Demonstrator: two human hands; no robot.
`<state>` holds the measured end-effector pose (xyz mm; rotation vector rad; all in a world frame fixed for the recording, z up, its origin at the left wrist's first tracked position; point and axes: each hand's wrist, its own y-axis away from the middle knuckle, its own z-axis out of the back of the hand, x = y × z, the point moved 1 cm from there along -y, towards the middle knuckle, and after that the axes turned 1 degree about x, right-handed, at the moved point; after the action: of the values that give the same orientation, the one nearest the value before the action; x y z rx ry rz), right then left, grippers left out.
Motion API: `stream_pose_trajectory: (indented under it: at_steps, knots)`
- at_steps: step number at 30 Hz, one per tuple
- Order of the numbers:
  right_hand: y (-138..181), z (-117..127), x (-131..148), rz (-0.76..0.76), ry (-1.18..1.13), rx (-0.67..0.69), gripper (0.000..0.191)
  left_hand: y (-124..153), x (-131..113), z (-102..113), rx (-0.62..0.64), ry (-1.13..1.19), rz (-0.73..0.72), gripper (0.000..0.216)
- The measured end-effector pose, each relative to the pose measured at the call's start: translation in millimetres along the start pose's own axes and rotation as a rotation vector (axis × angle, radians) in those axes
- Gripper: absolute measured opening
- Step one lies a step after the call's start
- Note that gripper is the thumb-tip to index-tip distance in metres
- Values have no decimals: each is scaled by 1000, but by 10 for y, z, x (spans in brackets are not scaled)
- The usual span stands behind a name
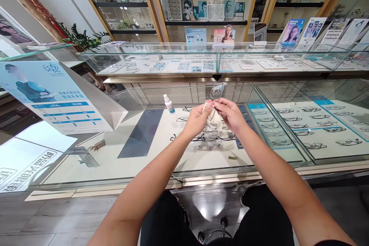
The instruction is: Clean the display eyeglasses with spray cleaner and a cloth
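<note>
Above a glass display counter (135,161) both my hands meet around a pair of clear-lensed glasses (216,91). My left hand (197,119) pinches a pale cleaning cloth (215,121) against the glasses. My right hand (230,114) is closed on the lower part of the glasses, and one lens sticks up above my fingers. A small white spray bottle (168,104) with a blue label stands upright on the counter glass, a little to the left of my left hand.
Rows of glasses frames (207,138) lie inside the case under my hands, and more fill the case to the right (317,127). A folded poster stand (57,100) sits at left. Another glass counter (219,59) and shelves with pictures stand behind.
</note>
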<state>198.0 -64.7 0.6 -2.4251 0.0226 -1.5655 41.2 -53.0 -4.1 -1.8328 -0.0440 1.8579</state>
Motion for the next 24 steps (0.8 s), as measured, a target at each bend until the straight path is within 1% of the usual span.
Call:
stream_pose_trajectory:
  at_steps: [3,6,9,12,15,19,24]
  knots:
    - [-30,57,-12,-6,-10,-52,42,-20,-6,46,129,62,68,70]
    - [-61,131,-10,5,-3,-99,41,-34,13,76,168,111,110,67]
    - [-83,186,14,47,13,-109,37,-64,34,120,110,137,120,69]
    - [-88,205,34,61,59,-78,32,-101,20,190,25,141,131,68]
    - [-76,191,40,85,115,-25,29,-123,-27,246,-2,142,125,65]
    - [-51,177,60,112,168,34,25,-131,-67,286,-38,176,130,67]
    - [-39,230,131,169,202,20,18,-177,-15,398,-165,178,156,61]
